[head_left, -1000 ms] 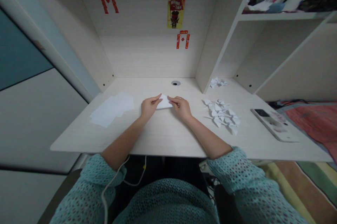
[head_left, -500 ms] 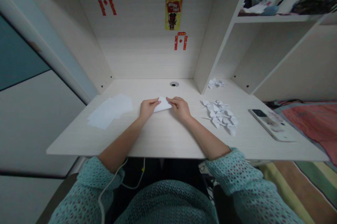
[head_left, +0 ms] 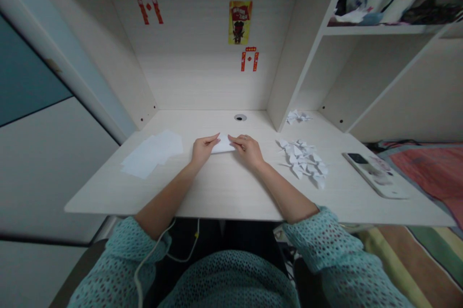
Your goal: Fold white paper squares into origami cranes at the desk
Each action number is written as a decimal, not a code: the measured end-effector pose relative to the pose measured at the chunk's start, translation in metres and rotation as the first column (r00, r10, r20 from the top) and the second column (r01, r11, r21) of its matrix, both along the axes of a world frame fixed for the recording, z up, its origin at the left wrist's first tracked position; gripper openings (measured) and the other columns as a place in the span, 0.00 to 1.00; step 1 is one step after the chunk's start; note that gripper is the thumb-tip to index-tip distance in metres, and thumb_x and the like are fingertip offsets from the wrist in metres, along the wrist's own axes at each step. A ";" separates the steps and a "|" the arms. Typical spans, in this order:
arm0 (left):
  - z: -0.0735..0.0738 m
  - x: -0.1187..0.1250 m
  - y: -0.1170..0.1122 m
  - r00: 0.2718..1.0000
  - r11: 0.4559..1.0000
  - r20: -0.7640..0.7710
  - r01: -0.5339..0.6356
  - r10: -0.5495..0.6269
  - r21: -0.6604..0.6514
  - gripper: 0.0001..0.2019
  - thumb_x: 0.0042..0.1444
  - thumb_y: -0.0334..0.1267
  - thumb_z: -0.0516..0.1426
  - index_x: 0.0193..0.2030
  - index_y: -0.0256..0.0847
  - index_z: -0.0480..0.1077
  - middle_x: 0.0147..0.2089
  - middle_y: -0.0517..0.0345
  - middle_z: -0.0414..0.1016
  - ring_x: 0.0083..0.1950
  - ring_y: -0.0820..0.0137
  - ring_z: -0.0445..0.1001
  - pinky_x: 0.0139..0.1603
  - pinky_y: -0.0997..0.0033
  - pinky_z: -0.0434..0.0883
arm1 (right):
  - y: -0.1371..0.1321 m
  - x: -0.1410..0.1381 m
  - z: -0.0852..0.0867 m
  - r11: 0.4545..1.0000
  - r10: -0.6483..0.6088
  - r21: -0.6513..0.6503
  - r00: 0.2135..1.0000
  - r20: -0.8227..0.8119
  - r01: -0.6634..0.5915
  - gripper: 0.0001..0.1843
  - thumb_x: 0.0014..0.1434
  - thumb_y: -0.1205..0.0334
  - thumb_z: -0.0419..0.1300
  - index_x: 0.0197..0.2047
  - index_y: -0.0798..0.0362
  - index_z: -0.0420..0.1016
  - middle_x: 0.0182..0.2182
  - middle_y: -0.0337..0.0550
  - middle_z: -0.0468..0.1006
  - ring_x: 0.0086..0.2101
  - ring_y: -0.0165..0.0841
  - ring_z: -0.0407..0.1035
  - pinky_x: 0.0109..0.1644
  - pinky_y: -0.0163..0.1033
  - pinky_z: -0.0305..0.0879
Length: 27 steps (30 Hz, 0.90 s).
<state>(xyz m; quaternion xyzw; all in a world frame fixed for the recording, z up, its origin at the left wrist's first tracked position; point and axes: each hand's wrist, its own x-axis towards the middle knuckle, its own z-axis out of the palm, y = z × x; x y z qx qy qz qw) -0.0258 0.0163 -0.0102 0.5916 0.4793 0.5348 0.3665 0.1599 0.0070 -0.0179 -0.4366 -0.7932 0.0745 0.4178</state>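
A small folded white paper (head_left: pixel 223 145) lies on the pale wooden desk (head_left: pixel 231 192) in front of me. My left hand (head_left: pixel 203 148) pinches its left edge with curled fingers. On the other side, my right hand (head_left: pixel 249 149) presses the paper's right edge, fingers bent and a ring showing. Both hands rest on the desk top with the paper between them.
Several flat white sheets (head_left: pixel 152 153) lie to the left. A heap of folded white paper figures (head_left: pixel 304 161) sits to the right, a smaller bunch (head_left: pixel 297 116) behind it. A phone (head_left: pixel 374 174) lies at the far right. A shelf divider (head_left: pixel 289 71) rises at the desk's back right.
The hands and paper have barely moved; the fingers have shifted slightly along the paper's edges. The camera view has drifted a little.
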 end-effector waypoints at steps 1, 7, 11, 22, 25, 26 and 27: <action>-0.001 0.000 0.000 1.000 1.000 -0.001 0.006 -0.006 0.001 0.16 0.47 0.39 0.62 0.44 0.38 0.75 0.48 0.51 0.75 0.50 0.62 0.74 0.58 0.60 0.65 | 0.000 0.000 0.000 1.000 0.002 -0.002 1.000 0.003 -0.002 0.16 0.60 0.62 0.54 0.51 0.47 0.73 0.31 0.43 0.76 0.34 0.34 0.66 0.40 0.38 0.59; -0.005 -0.003 0.002 0.997 1.000 -0.083 0.005 -0.003 0.014 0.17 0.47 0.42 0.62 0.44 0.39 0.75 0.48 0.51 0.75 0.49 0.61 0.74 0.56 0.60 0.66 | 0.000 0.001 0.000 1.000 -0.004 0.008 0.999 0.038 0.003 0.19 0.60 0.68 0.52 0.52 0.47 0.73 0.32 0.43 0.76 0.35 0.35 0.65 0.41 0.39 0.59; -0.005 -0.003 0.003 0.993 1.000 -0.120 0.011 -0.012 -0.013 0.17 0.45 0.43 0.63 0.42 0.40 0.76 0.46 0.50 0.76 0.48 0.60 0.75 0.54 0.59 0.67 | 0.002 0.003 0.000 0.999 -0.032 0.026 0.997 0.065 0.030 0.21 0.58 0.72 0.51 0.52 0.48 0.73 0.33 0.44 0.75 0.37 0.37 0.63 0.43 0.41 0.58; -0.001 -0.002 0.003 0.989 0.970 0.109 0.124 -0.103 -0.209 0.23 0.35 0.47 0.67 0.38 0.37 0.77 0.42 0.48 0.78 0.44 0.60 0.75 0.49 0.59 0.69 | 0.004 0.005 0.001 0.998 -0.052 0.043 0.995 0.089 0.048 0.20 0.59 0.70 0.51 0.51 0.46 0.74 0.34 0.46 0.75 0.37 0.39 0.59 0.44 0.44 0.56; -0.004 -0.002 0.005 0.985 0.965 0.146 0.121 -0.088 -0.234 0.24 0.33 0.47 0.68 0.37 0.36 0.77 0.41 0.47 0.79 0.42 0.60 0.76 0.47 0.60 0.70 | 0.003 0.003 0.002 0.998 -0.055 0.032 0.997 0.055 0.053 0.19 0.60 0.68 0.50 0.51 0.48 0.74 0.33 0.46 0.75 0.38 0.39 0.60 0.46 0.44 0.56; -0.004 -0.002 0.006 0.984 0.964 0.159 0.117 -0.080 -0.240 0.24 0.32 0.47 0.68 0.37 0.36 0.77 0.40 0.47 0.79 0.41 0.61 0.76 0.46 0.60 0.71 | 0.002 0.002 0.002 0.998 -0.056 0.028 0.998 0.020 0.056 0.19 0.60 0.68 0.50 0.52 0.48 0.73 0.33 0.46 0.75 0.38 0.39 0.61 0.46 0.45 0.57; -0.004 -0.002 0.006 0.983 0.963 0.168 0.110 -0.070 -0.245 0.24 0.32 0.47 0.68 0.38 0.36 0.77 0.40 0.47 0.79 0.41 0.61 0.76 0.46 0.60 0.71 | 0.002 0.000 0.002 0.998 -0.061 0.024 0.997 -0.037 0.062 0.19 0.60 0.66 0.50 0.54 0.49 0.71 0.33 0.46 0.75 0.38 0.39 0.61 0.47 0.45 0.57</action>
